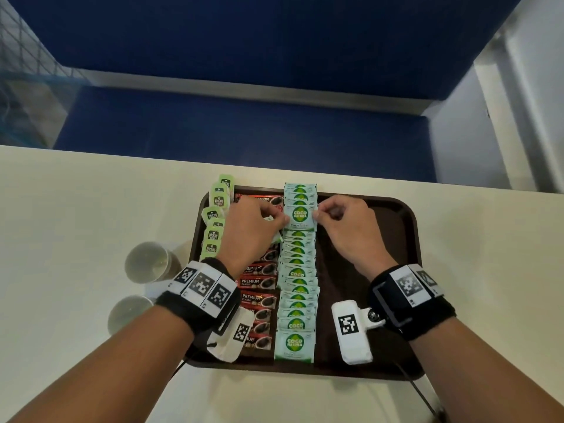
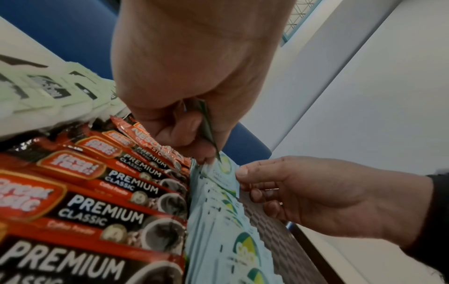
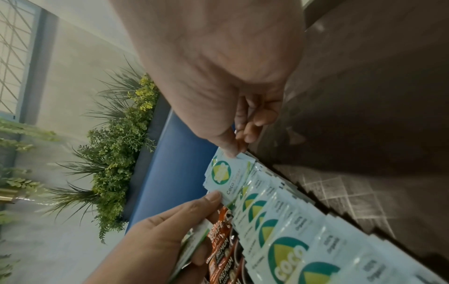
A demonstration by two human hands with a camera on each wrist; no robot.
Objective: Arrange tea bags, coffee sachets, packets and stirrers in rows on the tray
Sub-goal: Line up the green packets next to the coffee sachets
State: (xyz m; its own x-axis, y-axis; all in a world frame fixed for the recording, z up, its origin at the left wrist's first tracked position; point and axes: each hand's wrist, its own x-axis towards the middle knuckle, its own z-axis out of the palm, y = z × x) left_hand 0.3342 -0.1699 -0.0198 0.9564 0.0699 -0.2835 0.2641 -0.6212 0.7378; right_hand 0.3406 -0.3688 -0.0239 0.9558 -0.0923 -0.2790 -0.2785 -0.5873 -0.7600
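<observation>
A brown tray point(image 1: 381, 239) carries three rows: green tea bags point(image 1: 213, 215) along its left edge, red coffee sachets point(image 1: 259, 282) beside them, and pale Coco sugar packets point(image 1: 297, 285) down the middle. Both hands hold one sugar packet point(image 1: 300, 216) over the far part of that row. My left hand point(image 1: 276, 219) pinches its left edge, and my right hand point(image 1: 319, 215) pinches its right edge. In the left wrist view, the left hand point(image 2: 206, 153) also keeps spare packets point(image 2: 206, 124) tucked in its fingers. The right wrist view shows the right hand's thumb point(image 3: 230, 151) on the packet point(image 3: 226, 176).
Two clear plastic cups point(image 1: 146, 262) point(image 1: 128, 312) stand on the cream table left of the tray. The tray's right third is bare brown surface. A blue bench point(image 1: 244, 123) lies beyond the table's far edge. Green plants point(image 3: 116, 146) stand behind it.
</observation>
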